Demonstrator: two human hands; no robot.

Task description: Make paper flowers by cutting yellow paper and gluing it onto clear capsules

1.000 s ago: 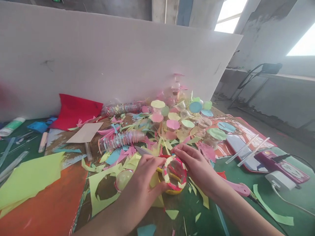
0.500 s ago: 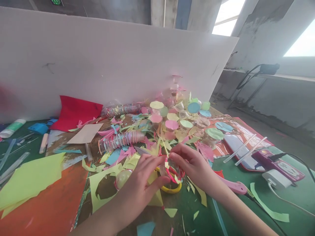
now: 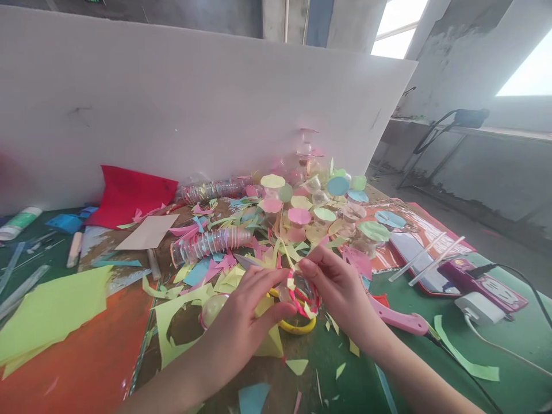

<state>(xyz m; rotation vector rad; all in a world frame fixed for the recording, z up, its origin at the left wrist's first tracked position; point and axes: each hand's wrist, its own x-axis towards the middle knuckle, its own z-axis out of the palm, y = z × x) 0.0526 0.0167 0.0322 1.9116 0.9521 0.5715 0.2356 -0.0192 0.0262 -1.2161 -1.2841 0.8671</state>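
My hands meet over a green mat, holding a small clear plastic piece [image 3: 301, 293] trimmed with pink and pale yellow paper. My right hand [image 3: 338, 287] pinches its upper edge, while the thumb and fingers of my left hand [image 3: 245, 310] press against its near side. Much of the piece is hidden by my fingers. Just below lies a yellow ring [image 3: 297, 328], close to both hands. A clear plastic ball [image 3: 213, 307] sits beside my left wrist on a lime paper offcut [image 3: 172, 328].
Paper scraps and clear cups with coloured paper discs heap up behind my hands. A stack of nested clear cups [image 3: 211, 244] lies among them. To the right are a pink glue gun [image 3: 399, 322], glue sticks [image 3: 431, 259], and a power strip [image 3: 483, 286]. A white board [image 3: 172, 98] stands behind.
The trimmed plastic piece has turned from facing me to nearly edge-on, and my hands have closed around it. The yellow ring now shows fully below it.
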